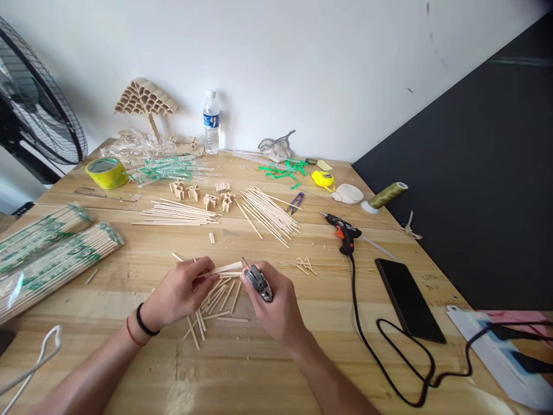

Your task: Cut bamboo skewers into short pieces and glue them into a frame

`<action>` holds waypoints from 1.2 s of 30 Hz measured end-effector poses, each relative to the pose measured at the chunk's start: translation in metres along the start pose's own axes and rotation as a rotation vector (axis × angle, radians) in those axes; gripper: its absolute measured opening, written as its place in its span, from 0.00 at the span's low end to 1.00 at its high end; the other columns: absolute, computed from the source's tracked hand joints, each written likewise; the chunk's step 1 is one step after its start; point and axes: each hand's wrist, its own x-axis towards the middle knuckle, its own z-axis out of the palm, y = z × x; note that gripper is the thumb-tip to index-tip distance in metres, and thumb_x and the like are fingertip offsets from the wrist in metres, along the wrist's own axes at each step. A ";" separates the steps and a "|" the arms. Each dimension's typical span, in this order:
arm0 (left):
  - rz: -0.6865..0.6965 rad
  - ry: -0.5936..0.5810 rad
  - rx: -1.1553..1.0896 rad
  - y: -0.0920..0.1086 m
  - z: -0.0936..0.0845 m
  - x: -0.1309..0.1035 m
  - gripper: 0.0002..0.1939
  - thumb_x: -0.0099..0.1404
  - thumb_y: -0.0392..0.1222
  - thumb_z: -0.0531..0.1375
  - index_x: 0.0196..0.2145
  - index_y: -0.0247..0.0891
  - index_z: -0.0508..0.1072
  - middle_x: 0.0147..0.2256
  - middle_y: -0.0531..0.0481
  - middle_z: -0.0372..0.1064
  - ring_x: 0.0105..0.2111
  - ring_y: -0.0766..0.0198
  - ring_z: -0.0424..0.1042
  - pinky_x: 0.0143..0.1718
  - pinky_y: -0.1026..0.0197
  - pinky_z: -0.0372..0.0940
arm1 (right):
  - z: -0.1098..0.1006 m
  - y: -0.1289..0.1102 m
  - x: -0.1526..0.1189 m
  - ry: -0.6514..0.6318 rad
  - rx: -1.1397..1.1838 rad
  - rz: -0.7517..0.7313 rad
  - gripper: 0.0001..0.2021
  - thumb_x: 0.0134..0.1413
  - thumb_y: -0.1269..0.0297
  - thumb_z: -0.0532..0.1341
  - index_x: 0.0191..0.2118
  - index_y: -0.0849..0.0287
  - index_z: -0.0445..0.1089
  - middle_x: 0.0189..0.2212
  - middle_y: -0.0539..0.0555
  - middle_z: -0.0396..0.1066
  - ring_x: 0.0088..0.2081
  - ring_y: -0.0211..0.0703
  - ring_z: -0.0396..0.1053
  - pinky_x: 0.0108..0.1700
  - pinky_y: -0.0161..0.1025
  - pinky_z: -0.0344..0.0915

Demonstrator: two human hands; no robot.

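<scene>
My left hand (184, 291), with a black band and a red string at the wrist, pinches a few thin wooden sticks (227, 268) that point to the right. My right hand (276, 300) is wrapped round a dark metal cutting tool (259, 282), close to the right ends of those sticks. Below and between the hands lies a loose pile of short cut sticks (216, 300). Farther back are two spreads of long sticks, one on the left (177, 213) and one in the middle (268, 213), with small glued stick pieces (210, 200) behind.
A glue gun (343, 230) with a black cord and a phone (409, 300) lie at the right. Packaged sticks (56, 259) cover the left side. At the back stand a bottle (211, 124) and a wooden tree model (146, 101). Purple snips (296, 202) lie mid-table.
</scene>
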 end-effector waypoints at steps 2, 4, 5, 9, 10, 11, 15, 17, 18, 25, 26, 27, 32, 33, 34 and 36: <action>-0.033 -0.001 0.044 -0.007 -0.008 0.002 0.10 0.73 0.42 0.55 0.33 0.39 0.69 0.23 0.56 0.65 0.22 0.67 0.63 0.27 0.65 0.56 | -0.001 -0.001 0.001 -0.003 0.006 -0.007 0.07 0.57 0.74 0.60 0.38 0.55 0.69 0.35 0.52 0.76 0.37 0.45 0.74 0.42 0.38 0.69; -0.088 0.043 0.146 -0.016 -0.016 0.005 0.10 0.72 0.43 0.54 0.34 0.39 0.70 0.24 0.54 0.67 0.24 0.65 0.66 0.28 0.63 0.58 | -0.002 -0.002 0.001 -0.009 0.005 -0.014 0.08 0.55 0.75 0.60 0.38 0.54 0.68 0.35 0.51 0.76 0.38 0.45 0.74 0.41 0.37 0.68; -0.134 0.088 0.221 -0.021 -0.020 0.005 0.10 0.72 0.44 0.54 0.36 0.39 0.71 0.24 0.54 0.67 0.24 0.64 0.67 0.28 0.62 0.57 | -0.003 -0.003 0.002 -0.017 0.002 -0.019 0.09 0.54 0.76 0.60 0.38 0.54 0.68 0.35 0.51 0.76 0.38 0.45 0.74 0.41 0.37 0.68; -0.369 0.201 0.553 -0.041 -0.029 0.007 0.14 0.71 0.49 0.56 0.46 0.38 0.72 0.34 0.46 0.74 0.31 0.54 0.74 0.29 0.59 0.58 | -0.005 -0.003 0.003 -0.098 -0.047 -0.064 0.15 0.48 0.80 0.59 0.39 0.54 0.70 0.36 0.52 0.76 0.39 0.46 0.74 0.42 0.38 0.68; -0.411 0.189 0.594 -0.045 -0.031 0.008 0.14 0.71 0.49 0.55 0.47 0.38 0.72 0.37 0.44 0.75 0.33 0.53 0.75 0.28 0.58 0.59 | -0.005 -0.003 0.002 -0.122 -0.072 -0.072 0.16 0.46 0.81 0.59 0.39 0.54 0.70 0.36 0.52 0.76 0.39 0.46 0.74 0.43 0.38 0.68; -0.437 0.169 0.615 -0.048 -0.032 0.008 0.14 0.72 0.49 0.54 0.46 0.38 0.73 0.40 0.43 0.75 0.34 0.52 0.76 0.29 0.58 0.59 | -0.005 -0.003 0.002 -0.142 -0.101 -0.077 0.17 0.45 0.82 0.59 0.39 0.54 0.70 0.37 0.53 0.76 0.39 0.47 0.74 0.43 0.39 0.68; -0.428 0.095 0.599 -0.055 -0.032 0.009 0.14 0.73 0.46 0.52 0.44 0.38 0.74 0.45 0.42 0.74 0.38 0.50 0.77 0.31 0.57 0.61 | -0.001 -0.001 0.000 -0.188 -0.203 -0.073 0.20 0.43 0.83 0.62 0.41 0.54 0.72 0.38 0.53 0.76 0.40 0.48 0.73 0.44 0.40 0.68; -0.415 0.090 0.585 -0.056 -0.031 0.010 0.13 0.73 0.44 0.51 0.43 0.39 0.74 0.44 0.42 0.74 0.38 0.51 0.77 0.31 0.57 0.62 | 0.000 0.000 -0.001 -0.208 -0.255 -0.071 0.21 0.42 0.83 0.62 0.41 0.54 0.73 0.38 0.53 0.76 0.40 0.49 0.73 0.45 0.41 0.68; -0.410 0.089 0.580 -0.057 -0.030 0.010 0.13 0.73 0.44 0.51 0.42 0.39 0.74 0.43 0.43 0.73 0.38 0.52 0.77 0.32 0.57 0.62 | 0.001 0.001 -0.001 -0.219 -0.287 -0.070 0.21 0.42 0.83 0.63 0.41 0.54 0.73 0.38 0.53 0.76 0.40 0.49 0.73 0.45 0.41 0.68; -0.398 0.102 0.573 -0.059 -0.037 0.010 0.11 0.70 0.43 0.51 0.34 0.40 0.71 0.40 0.44 0.72 0.35 0.54 0.75 0.31 0.57 0.62 | 0.001 0.000 0.000 -0.285 -0.463 -0.055 0.21 0.42 0.82 0.65 0.43 0.55 0.75 0.39 0.55 0.76 0.40 0.51 0.72 0.45 0.42 0.67; -0.393 0.104 0.567 -0.061 -0.041 0.009 0.11 0.70 0.43 0.51 0.34 0.40 0.71 0.40 0.44 0.72 0.35 0.54 0.75 0.31 0.57 0.62 | 0.000 0.000 0.000 -0.291 -0.477 -0.045 0.21 0.42 0.82 0.65 0.43 0.56 0.75 0.39 0.55 0.76 0.40 0.51 0.72 0.45 0.42 0.67; -0.380 0.097 0.552 -0.063 -0.045 0.008 0.11 0.69 0.42 0.51 0.35 0.40 0.71 0.40 0.44 0.72 0.35 0.55 0.75 0.33 0.57 0.62 | 0.000 0.000 0.001 -0.298 -0.493 -0.031 0.20 0.43 0.82 0.65 0.43 0.56 0.75 0.39 0.55 0.76 0.40 0.51 0.72 0.45 0.42 0.66; -0.207 -0.046 0.338 -0.070 -0.060 0.005 0.12 0.61 0.38 0.52 0.37 0.39 0.75 0.38 0.47 0.74 0.37 0.57 0.74 0.41 0.59 0.66 | -0.002 -0.002 0.003 -0.328 -0.554 0.021 0.19 0.42 0.82 0.65 0.41 0.56 0.74 0.38 0.55 0.75 0.40 0.51 0.72 0.45 0.42 0.65; -0.197 -0.053 0.316 -0.071 -0.061 0.005 0.12 0.60 0.37 0.53 0.37 0.39 0.75 0.37 0.47 0.75 0.37 0.57 0.74 0.41 0.59 0.66 | -0.002 -0.003 0.003 -0.335 -0.565 0.021 0.19 0.43 0.82 0.65 0.41 0.56 0.74 0.38 0.55 0.75 0.40 0.51 0.72 0.44 0.42 0.65; -0.194 -0.049 0.302 -0.070 -0.061 0.005 0.12 0.59 0.37 0.53 0.36 0.39 0.75 0.37 0.47 0.75 0.37 0.57 0.74 0.41 0.59 0.67 | -0.002 -0.003 0.003 -0.344 -0.577 0.021 0.18 0.44 0.82 0.65 0.41 0.56 0.74 0.38 0.55 0.75 0.40 0.51 0.72 0.44 0.42 0.65; -0.191 -0.022 0.287 -0.070 -0.060 0.005 0.10 0.61 0.38 0.54 0.35 0.39 0.75 0.36 0.46 0.76 0.36 0.56 0.75 0.40 0.59 0.67 | -0.002 -0.003 0.003 -0.366 -0.604 0.024 0.18 0.45 0.82 0.64 0.41 0.56 0.74 0.38 0.55 0.75 0.39 0.50 0.71 0.43 0.42 0.65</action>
